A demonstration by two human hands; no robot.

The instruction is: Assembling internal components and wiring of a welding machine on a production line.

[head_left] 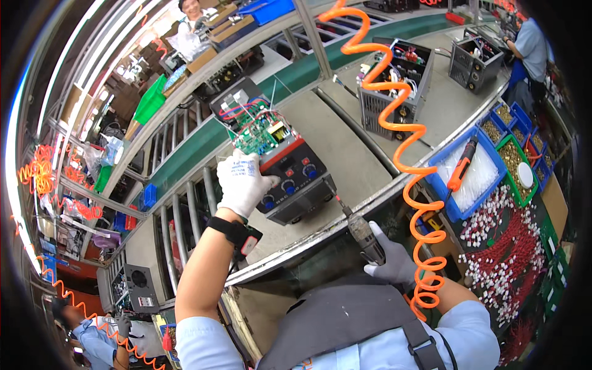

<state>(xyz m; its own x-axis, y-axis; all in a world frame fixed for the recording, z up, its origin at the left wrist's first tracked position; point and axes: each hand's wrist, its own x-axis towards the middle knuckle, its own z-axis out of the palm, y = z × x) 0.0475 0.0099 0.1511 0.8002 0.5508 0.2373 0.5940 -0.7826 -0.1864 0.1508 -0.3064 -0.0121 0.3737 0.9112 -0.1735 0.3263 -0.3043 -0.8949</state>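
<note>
Matte grey tabletop (351,154), cylindrical rollers (210,191) alongside, carries a boxy red-and-black unit (297,174), green circuit board (262,132) exposed. Your white-gloved left hand (240,182) touches the unit's corner, finger grip unclear; your grey-gloved right hand (393,259) wraps its fingers round a tubular power driver (362,233).

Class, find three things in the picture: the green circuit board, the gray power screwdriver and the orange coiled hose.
Green circuit board (259,135): head view, middle of its component side.
Gray power screwdriver (361,232): head view, on its body.
Orange coiled hose (409,127): head view, on one coil.
</note>
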